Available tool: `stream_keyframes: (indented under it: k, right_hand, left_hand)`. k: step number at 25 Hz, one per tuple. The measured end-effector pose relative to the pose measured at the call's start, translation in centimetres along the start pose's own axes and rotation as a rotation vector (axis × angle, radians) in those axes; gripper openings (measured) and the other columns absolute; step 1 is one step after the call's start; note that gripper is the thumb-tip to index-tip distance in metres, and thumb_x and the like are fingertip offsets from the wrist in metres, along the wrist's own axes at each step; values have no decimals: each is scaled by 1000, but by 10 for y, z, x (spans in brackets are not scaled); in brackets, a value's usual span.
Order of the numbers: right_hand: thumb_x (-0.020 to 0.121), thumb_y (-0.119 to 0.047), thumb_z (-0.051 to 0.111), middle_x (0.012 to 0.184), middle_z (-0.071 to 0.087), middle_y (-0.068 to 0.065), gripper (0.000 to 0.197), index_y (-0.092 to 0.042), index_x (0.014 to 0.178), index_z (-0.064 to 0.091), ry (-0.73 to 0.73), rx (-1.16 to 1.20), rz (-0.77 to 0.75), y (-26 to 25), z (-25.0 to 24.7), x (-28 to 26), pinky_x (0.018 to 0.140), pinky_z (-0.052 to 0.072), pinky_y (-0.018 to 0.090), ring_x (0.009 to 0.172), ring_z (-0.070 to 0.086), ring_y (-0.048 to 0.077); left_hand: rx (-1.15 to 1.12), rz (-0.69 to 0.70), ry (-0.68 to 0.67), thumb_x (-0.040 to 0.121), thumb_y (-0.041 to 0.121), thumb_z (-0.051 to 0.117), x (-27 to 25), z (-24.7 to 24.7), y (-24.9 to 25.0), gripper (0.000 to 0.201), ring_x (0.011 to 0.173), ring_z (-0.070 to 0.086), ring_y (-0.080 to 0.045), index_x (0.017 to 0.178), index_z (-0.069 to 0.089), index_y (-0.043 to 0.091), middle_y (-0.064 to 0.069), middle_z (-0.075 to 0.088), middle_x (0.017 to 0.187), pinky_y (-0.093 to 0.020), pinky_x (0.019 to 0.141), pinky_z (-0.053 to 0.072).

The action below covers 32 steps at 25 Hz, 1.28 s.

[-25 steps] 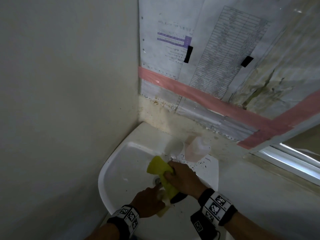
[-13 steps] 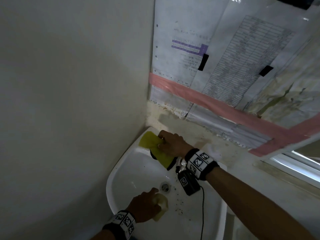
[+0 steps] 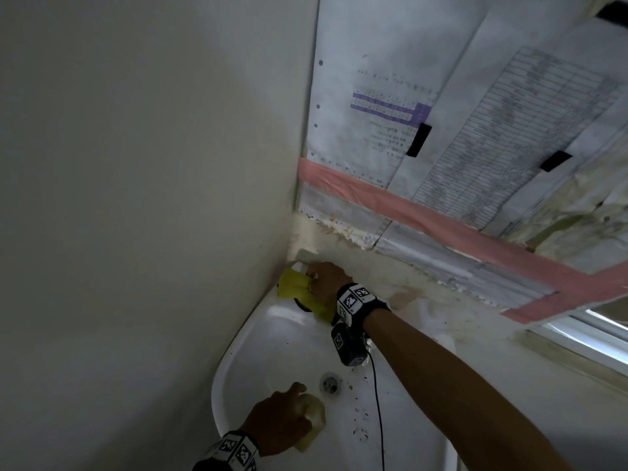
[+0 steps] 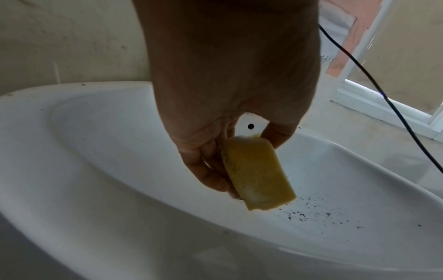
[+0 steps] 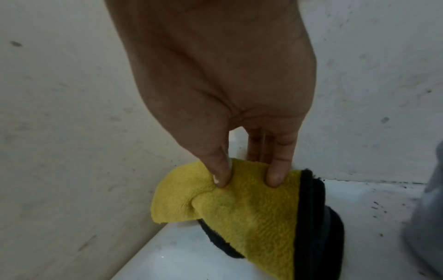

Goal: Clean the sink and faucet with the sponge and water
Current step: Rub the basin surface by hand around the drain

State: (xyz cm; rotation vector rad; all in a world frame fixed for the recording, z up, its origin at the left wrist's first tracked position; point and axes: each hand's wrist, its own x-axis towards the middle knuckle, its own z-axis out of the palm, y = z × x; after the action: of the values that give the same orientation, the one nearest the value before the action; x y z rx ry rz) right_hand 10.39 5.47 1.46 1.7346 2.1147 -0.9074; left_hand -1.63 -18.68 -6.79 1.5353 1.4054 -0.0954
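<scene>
Left hand [image 4: 230, 91] grips sponge [image 4: 257, 174] in sink [image 3: 272, 348]; right hand [image 3: 328, 280] pinches yellow cloth [image 5: 242, 206] at back corner. Advice: scrub black specks [image 4: 318, 217] toward drain [image 3: 329, 383].

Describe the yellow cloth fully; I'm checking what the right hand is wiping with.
The yellow cloth is a fluffy, terry-like fabric with a black trimmed edge and a dark underside, bunched and folded. It lies on the back left corner of the white sink, against the wall. The right hand presses on it from above, thumb and fingertips dug into the pile.
</scene>
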Motion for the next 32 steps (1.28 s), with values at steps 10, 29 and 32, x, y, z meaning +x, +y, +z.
stream_keyframes:
  k: [10, 29, 32]
  right_hand:
    - [102, -28, 44, 133, 56, 12, 52, -17, 153, 34, 323, -101, 136, -8, 18, 0, 101, 43, 42, 119, 59, 33]
    - [98, -48, 39, 145, 44, 18, 62, -16, 151, 42, 225, 10, -241, 13, 48, -56, 106, 39, 50, 134, 41, 38]
    - [104, -43, 46, 147, 51, 8, 50, -20, 148, 49, 267, 235, -364, 19, 55, -96, 112, 39, 41, 138, 44, 24]
  left_hand:
    - [-7, 18, -28, 84, 54, 49, 6, -6, -5, 66, 110, 62, -29, 145, 31, 37, -4, 62, 121, -38, 91, 49]
    - [-202, -16, 69, 77, 53, 53, 15, 2, 2, 62, 90, 64, -18, 136, 41, 37, -1, 62, 115, -31, 71, 53]
    - [-230, 15, 65, 76, 52, 53, 14, 3, 9, 61, 92, 65, -15, 134, 44, 33, 0, 63, 116, -27, 71, 54]
